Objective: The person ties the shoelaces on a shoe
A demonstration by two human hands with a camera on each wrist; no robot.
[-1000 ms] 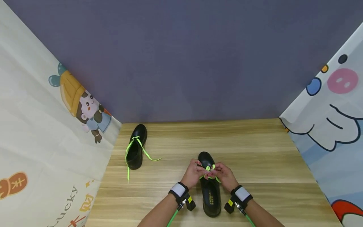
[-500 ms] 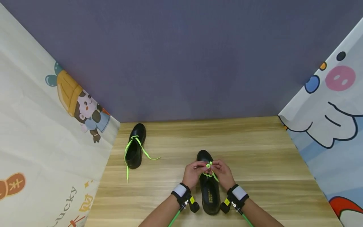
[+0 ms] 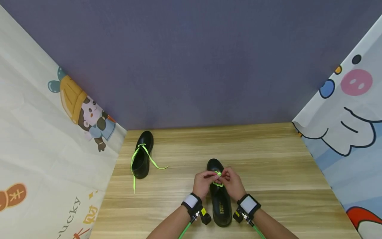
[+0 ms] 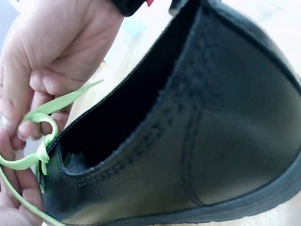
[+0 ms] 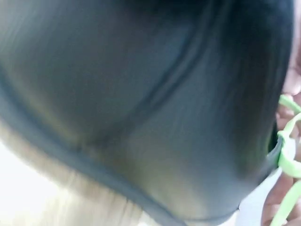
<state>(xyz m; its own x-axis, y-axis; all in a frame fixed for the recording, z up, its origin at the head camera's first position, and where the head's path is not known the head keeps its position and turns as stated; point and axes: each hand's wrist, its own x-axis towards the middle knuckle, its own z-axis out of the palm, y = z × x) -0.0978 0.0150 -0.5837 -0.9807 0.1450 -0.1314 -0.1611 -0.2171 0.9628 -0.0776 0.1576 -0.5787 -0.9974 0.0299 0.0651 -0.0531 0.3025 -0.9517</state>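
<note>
A black shoe point(image 3: 221, 209) lies toe-away in front of me, with a bright green shoelace point(image 3: 219, 184) at its throat. My left hand point(image 3: 203, 183) pinches the lace from the left side. From the right, my right hand point(image 3: 234, 184) pinches it as well, fingertips close to those of the left. In the left wrist view the green shoelace point(image 4: 42, 153) forms a small loop and knot above the shoe's opening, and one loose end sticks out past the fingers. The right wrist view is mostly filled by the shoe's blurred side point(image 5: 155, 113), with the shoelace point(image 5: 287, 160) at its edge.
A second black shoe point(image 3: 142, 159) stands at the left of the wooden surface point(image 3: 268, 156), its green lace ends hanging loose. A dark grey panel point(image 3: 191, 66) rises behind, and printed white cloths point(image 3: 30, 116) flank both sides.
Both hands have stayed at the shoe's throat, with the right hand shifting slightly left toward the left hand. The lace loops between the fingers have become smaller in view. The other shoe has not moved.
</note>
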